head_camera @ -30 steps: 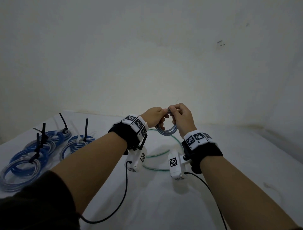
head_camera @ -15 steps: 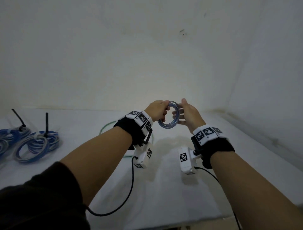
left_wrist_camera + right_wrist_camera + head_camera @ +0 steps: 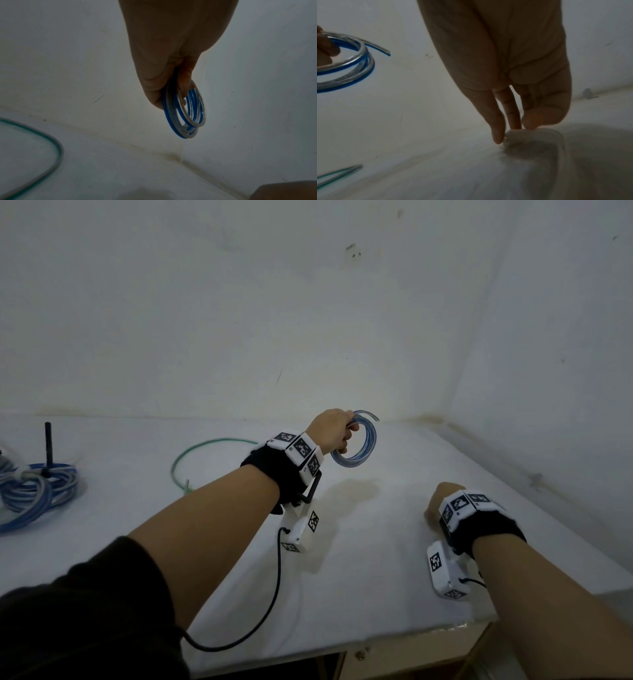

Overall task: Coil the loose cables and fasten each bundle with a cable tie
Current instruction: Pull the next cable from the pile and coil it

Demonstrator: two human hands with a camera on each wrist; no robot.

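Note:
My left hand point(image 3: 334, 430) is raised near the back wall and grips a small blue-and-clear coiled cable point(image 3: 357, 440), fingers curled through the ring point(image 3: 186, 113). One loose end of the coil sticks out at the top point(image 3: 384, 52). My right hand point(image 3: 436, 503) is down on the white table point(image 3: 359, 577) at the right. Its thumb and fingertips point(image 3: 497, 136) pinch the raised end of a pale white cable tie point(image 3: 544, 133), which is blurred. A loose green cable point(image 3: 205, 450) lies on the table left of the left hand.
Tied blue-and-clear bundles point(image 3: 37, 491) lie at the far left, one with a black cable tie point(image 3: 48, 445) standing up. Walls meet in a corner behind the coil. The table's front edge point(image 3: 342, 654) runs below my arms.
My right hand let go of the coil and dropped to the table at the right, onto the pale tie. The left hand alone now holds the coil. The head view swung right.

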